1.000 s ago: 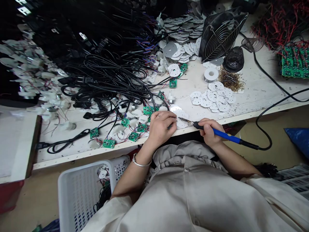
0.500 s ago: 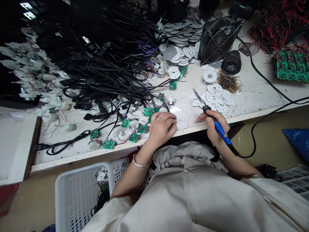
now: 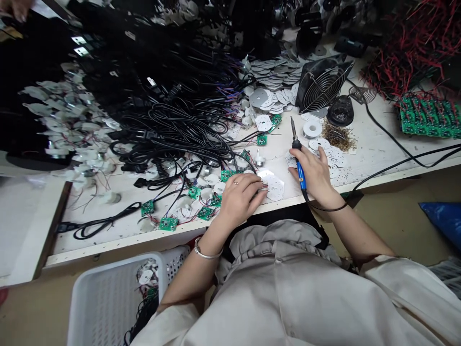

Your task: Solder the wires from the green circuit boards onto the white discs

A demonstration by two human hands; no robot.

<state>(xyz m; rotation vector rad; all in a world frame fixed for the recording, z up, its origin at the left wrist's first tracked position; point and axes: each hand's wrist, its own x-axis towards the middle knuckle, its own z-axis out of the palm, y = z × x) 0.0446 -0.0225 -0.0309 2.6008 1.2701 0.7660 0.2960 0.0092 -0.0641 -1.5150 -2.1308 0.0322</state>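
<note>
My left hand (image 3: 239,199) grips the edge of a white octagonal plate (image 3: 275,187), with thin wires showing at my fingertips. My right hand (image 3: 313,173) is shut around the blue handle of a soldering iron (image 3: 300,174), whose metal tip points away from me, above the bench. A spool of solder wire (image 3: 311,129) lies beyond that hand. Several small green circuit boards, such as one (image 3: 168,223) near the bench's front edge, lie left of my left hand.
A caged fan (image 3: 322,86) and a black iron stand (image 3: 340,110) with brass shavings (image 3: 338,137) stand at the back. Black power cords (image 3: 173,139) are heaped at left. A white basket (image 3: 115,298) sits below the bench edge. A co-worker's hand (image 3: 14,7) shows at top left.
My right hand has lifted the soldering iron away from the plate and turned its tip upright, towards the far side. My left hand stays on the plate. The whole view has shifted slightly.
</note>
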